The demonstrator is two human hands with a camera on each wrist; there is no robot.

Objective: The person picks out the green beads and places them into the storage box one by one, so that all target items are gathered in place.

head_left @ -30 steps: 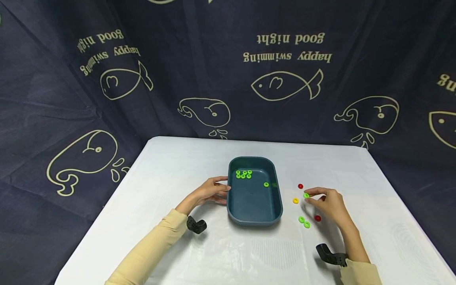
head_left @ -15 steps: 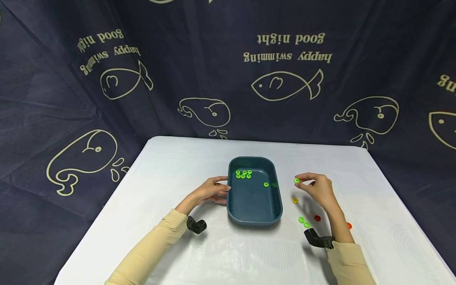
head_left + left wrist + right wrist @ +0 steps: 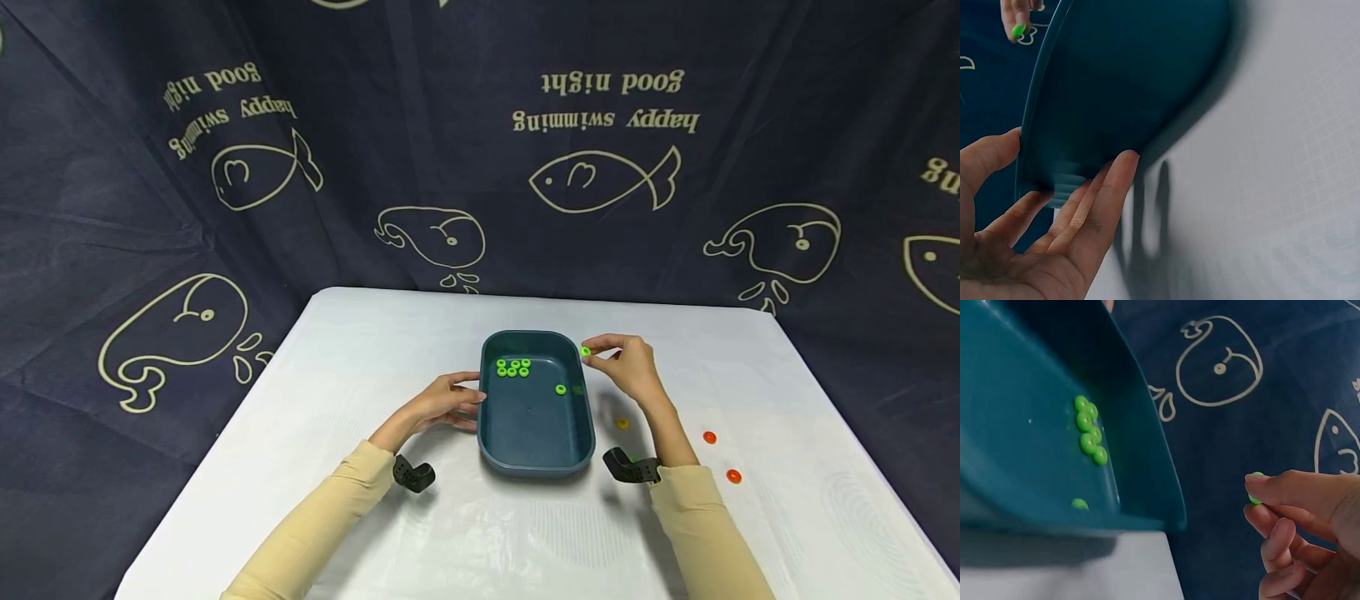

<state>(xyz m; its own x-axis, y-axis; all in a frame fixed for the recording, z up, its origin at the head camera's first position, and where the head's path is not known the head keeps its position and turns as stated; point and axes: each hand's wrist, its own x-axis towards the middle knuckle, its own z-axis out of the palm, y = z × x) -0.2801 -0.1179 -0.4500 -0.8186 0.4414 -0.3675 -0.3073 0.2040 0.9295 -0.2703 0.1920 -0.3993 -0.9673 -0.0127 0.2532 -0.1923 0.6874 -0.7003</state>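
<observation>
A dark teal rectangular box (image 3: 532, 433) sits on the white table. My left hand (image 3: 446, 402) rests against its left side, straight fingers on the outer wall and the thumb (image 3: 997, 153) at the rim. Just outside the far right rim, my right hand (image 3: 626, 362) pinches a small green ring (image 3: 586, 352) between thumb and forefinger, the other fingers curled loosely in the right wrist view. Inside the box, several green rings (image 3: 1088, 444) lie bunched in two rows near the far left corner. One single green ring (image 3: 560, 389) lies apart from them, nearer the right wall.
Right of the box are a yellow ring (image 3: 622, 423) and two orange-red rings (image 3: 709, 437) on the table (image 3: 420, 333). A sliver of green shows by the black right wrist camera (image 3: 630, 467); the right arm covers other spots. Behind the table hangs a dark patterned cloth (image 3: 450, 125).
My right hand has carried the green ring away from the table, up and left to the box's right rim. Two orange-red rings behind the forearm came into sight. My left hand and the box stayed put.
</observation>
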